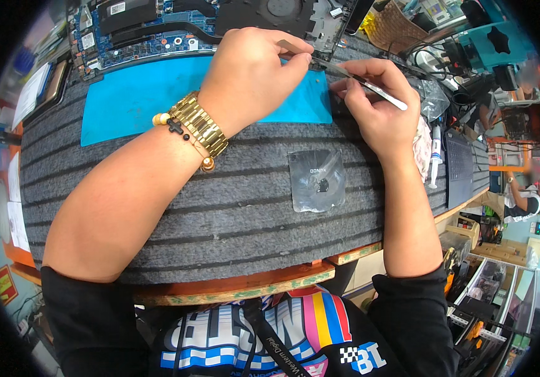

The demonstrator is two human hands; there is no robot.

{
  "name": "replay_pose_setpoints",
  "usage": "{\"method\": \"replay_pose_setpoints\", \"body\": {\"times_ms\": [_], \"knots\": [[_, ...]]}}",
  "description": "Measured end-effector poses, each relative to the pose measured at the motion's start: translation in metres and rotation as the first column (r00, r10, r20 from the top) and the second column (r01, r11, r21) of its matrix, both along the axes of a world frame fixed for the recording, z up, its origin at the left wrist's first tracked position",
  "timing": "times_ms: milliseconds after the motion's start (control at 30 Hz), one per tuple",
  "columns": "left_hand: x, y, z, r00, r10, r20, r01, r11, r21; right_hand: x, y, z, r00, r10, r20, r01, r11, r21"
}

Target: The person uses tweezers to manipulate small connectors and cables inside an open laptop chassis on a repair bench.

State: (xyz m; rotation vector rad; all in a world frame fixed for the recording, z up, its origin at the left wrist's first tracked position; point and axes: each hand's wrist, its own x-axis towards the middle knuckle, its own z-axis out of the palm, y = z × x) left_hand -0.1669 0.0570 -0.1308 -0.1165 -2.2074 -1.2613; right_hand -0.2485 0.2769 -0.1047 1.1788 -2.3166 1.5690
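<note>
At the top, my left hand has thumb and index finger pinched close together by the near right edge of an opened laptop base. Whatever lies in that pinch is too small to make out. My right hand grips slim tweezers with a metal front and a black and white rear. Their thin tip points up and left, reaching my left fingertips. Under my left wrist a flat blue mat lies in front of the laptop; my hand and forearm hide part of it.
A small clear plastic bag lies on the grey striped cloth. To the right are a syringe, a dark keyboard panel and tangled cables. A wicker basket stands at the back right. Another person is far right.
</note>
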Motion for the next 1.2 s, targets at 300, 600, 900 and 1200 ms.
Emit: {"method": "replay_pose_setpoints", "body": {"times_ms": [300,600,900,1200], "knots": [[0.0004,-0.0002,-0.0004,0.998,-0.019,0.056,0.021,0.999,-0.029,-0.0004,0.0002,0.0011,0.997,0.004,0.073,-0.001,1.000,-0.031],[0.0008,0.0002,-0.0013,0.996,-0.021,0.084,0.025,0.998,-0.049,-0.0012,0.0008,-0.0003,0.997,0.009,0.083,-0.007,0.999,-0.033],[0.0017,-0.0001,0.0008,0.997,-0.006,0.082,0.013,0.997,-0.080,0.0003,0.0001,-0.0004,0.996,0.019,0.091,-0.014,0.998,-0.054],[0.0025,-0.0015,0.0025,0.996,-0.021,0.085,0.028,0.996,-0.084,0.0005,-0.0009,-0.0038,0.997,0.053,0.063,-0.048,0.996,-0.075]]}}
